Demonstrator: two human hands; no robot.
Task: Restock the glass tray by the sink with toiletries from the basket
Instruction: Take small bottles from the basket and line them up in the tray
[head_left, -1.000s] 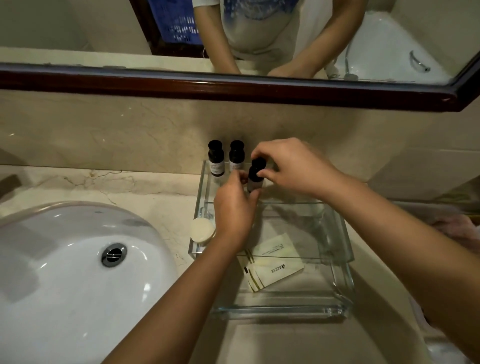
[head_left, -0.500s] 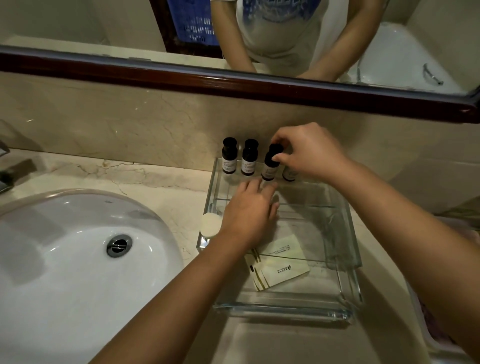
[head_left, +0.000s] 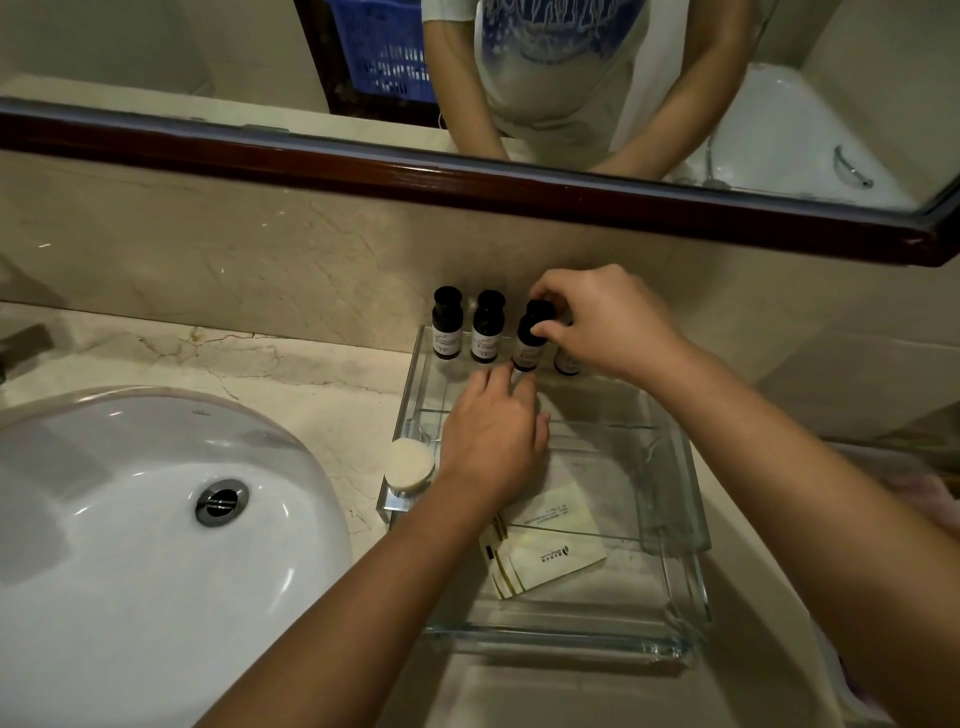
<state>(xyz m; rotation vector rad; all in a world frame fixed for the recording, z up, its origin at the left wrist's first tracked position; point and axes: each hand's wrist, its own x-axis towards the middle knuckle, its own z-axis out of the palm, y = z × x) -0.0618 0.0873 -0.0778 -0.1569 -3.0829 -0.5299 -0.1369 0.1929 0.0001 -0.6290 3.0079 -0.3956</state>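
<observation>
Glass tray: on the bench under both hands, back row filling up.
Third bottle: upright at the tray's back wall, just ahead of the left fingertips.
Right hand: pinching that bottle's cap, still steadying it.
Left hand: gripped the bottle a second ago and has let go. Fingers are straight now, holding nothing.
Fourth bottle: half hidden beneath the right hand.
Soap: just left of the left hand.
Read: the bottle looks seated, so releasing the cap should be next.

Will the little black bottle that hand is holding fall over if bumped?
Probably. The small dark bottle is tall and narrow on a small base, so a high bump would likely tip it. On the smooth glass tray it might also slide. The right hand pinches its cap with fingertips only, so it seems light.
</observation>
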